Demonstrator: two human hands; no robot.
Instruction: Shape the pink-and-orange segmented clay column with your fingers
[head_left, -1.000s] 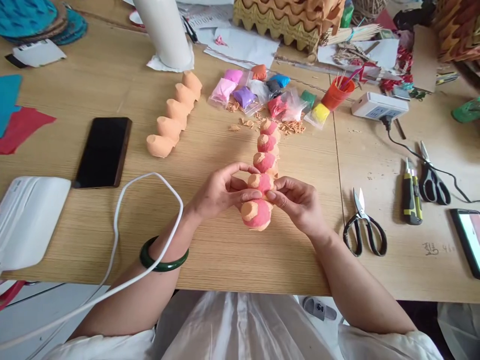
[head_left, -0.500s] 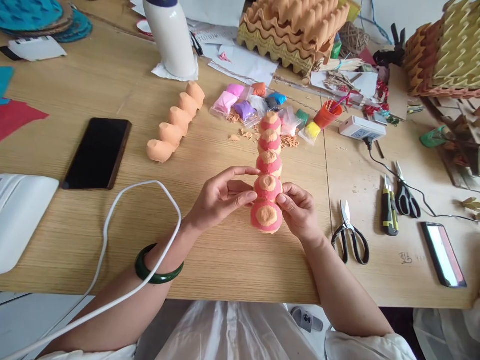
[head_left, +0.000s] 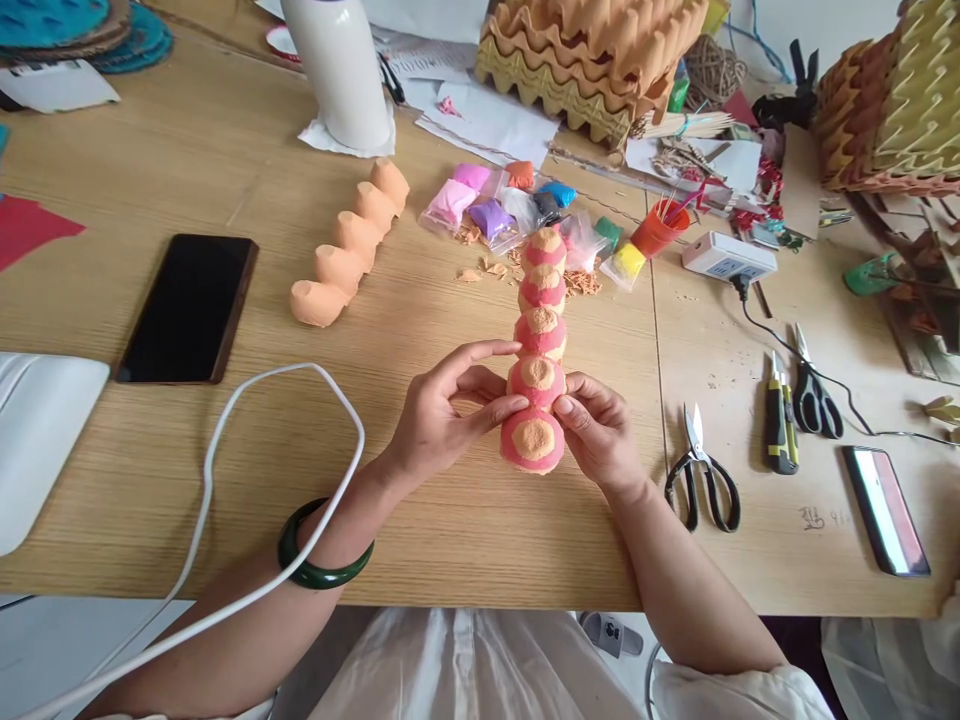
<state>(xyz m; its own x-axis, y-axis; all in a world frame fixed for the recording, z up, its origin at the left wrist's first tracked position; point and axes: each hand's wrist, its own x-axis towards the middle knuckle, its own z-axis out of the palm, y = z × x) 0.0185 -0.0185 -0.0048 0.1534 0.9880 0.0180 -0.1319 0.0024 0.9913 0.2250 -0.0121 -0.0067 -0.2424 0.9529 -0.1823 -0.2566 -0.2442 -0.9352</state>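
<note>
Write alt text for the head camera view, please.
The left hand and right hand hold a row of egg-carton cups coated pink with orange tips, on a wooden table. Small bags of coloured clay and a bare orange strip of cups lie nearby.

Wooden worktop (head_left: 150, 450). Left of centre: black smartphone (head_left: 187, 310), bare orange egg-carton strip (head_left: 349, 245) on its side, white cable (head_left: 210, 500). Far side: white bottle (head_left: 337, 70), stacked egg trays (head_left: 589, 65), bagged coloured clay (head_left: 487, 215), red cup (head_left: 656, 232) of sticks. Right: power strip (head_left: 727, 257), black-handled scissors (head_left: 701, 470), yellow-and-black utility knife (head_left: 780, 425), second phone (head_left: 885, 510).
</note>
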